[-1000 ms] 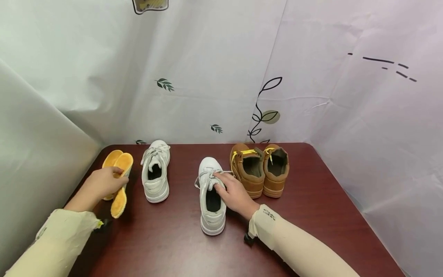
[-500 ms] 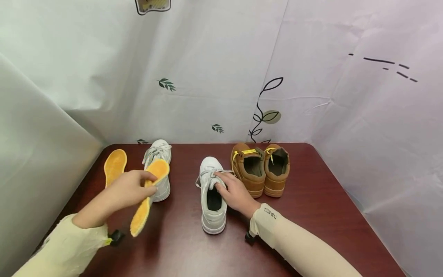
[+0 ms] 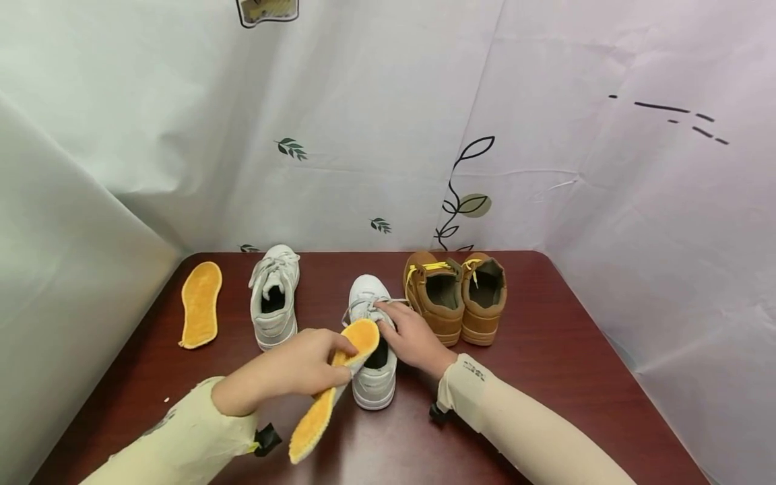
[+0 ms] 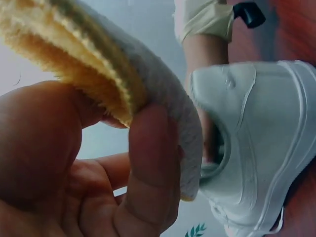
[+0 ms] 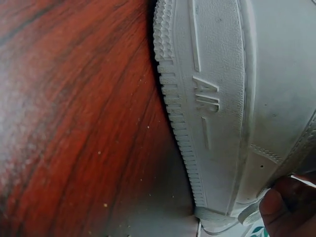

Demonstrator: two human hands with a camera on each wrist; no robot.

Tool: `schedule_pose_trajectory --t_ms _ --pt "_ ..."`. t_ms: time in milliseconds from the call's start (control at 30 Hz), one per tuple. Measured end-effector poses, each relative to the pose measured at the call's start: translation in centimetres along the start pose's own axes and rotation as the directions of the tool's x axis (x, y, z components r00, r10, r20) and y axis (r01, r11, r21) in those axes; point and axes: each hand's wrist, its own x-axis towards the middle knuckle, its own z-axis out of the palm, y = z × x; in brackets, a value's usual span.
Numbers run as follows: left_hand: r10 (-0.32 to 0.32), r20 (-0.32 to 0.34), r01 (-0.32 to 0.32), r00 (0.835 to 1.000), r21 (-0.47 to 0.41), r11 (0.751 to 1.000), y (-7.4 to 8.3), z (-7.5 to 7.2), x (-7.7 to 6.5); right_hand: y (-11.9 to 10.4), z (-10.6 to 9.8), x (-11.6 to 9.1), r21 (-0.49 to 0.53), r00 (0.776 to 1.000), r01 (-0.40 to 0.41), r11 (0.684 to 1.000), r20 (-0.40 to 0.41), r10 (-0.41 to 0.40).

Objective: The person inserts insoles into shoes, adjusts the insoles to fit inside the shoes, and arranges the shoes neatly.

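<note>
Yellow and fuzzy on one face, white on the other: one soft foot-shaped insole (image 3: 313, 426), bent in the middle, pinched between thumb and fingers of the left hand (image 3: 302, 367) and held up off the shiny red-brown table (image 3: 558, 384). Top end across part of the opening of one white lace-up sneaker (image 3: 374, 389) in the head view; touching or not, hard to tell. On the laces and tongue of that sneaker, the right hand (image 3: 418, 342), thumb and fingers holding on. Far to the left, close to the table's left edge, one flat yellow fuzzy insole (image 3: 201, 306). Near it, toe by the back edge, another white lace-up sneaker (image 3: 273, 329). Between both sneakers, a wide strip of table. Near the right hand, two brown shoes with yellow laces (image 3: 439, 316), side by side. From them to the slanting right edge, more table. Behind the back edge, tall white cloth with leaf drawings (image 3: 364, 87).
</note>
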Motion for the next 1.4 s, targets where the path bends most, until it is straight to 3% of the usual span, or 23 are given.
schedule_pose_trajectory --t_ms 300,467,800,1133,1300,1400 --pt "-0.016 0.097 0.020 0.995 -0.038 0.999 0.8 0.3 0.0 -0.3 -0.3 0.4 -0.015 0.999 0.002 1.000 0.054 -0.001" --pt "0.006 0.123 0.003 0.992 -0.069 0.998 1.0 0.1 0.6 -0.4 -1.0 0.7 -0.024 0.995 -0.001 1.000 0.104 0.003" --pt "-0.088 0.106 0.091 0.990 -0.018 0.996 1.7 0.4 2.3 -0.5 -2.0 1.6 -0.010 0.978 0.005 1.000 0.210 -0.003" --pt "-0.092 0.099 0.084 0.991 0.078 0.993 2.1 0.3 3.3 -1.0 -2.6 2.1 -0.081 0.963 0.025 0.996 0.268 -0.002" --pt "-0.098 0.090 0.086 0.991 0.129 0.988 1.8 0.8 4.8 -1.3 -2.7 2.2 -0.066 0.962 0.012 0.998 0.274 0.006" --pt "-0.070 0.061 0.061 0.996 0.139 0.988 1.5 1.3 5.7 -1.4 -2.6 2.2 -0.054 0.961 0.004 0.999 0.275 0.011"
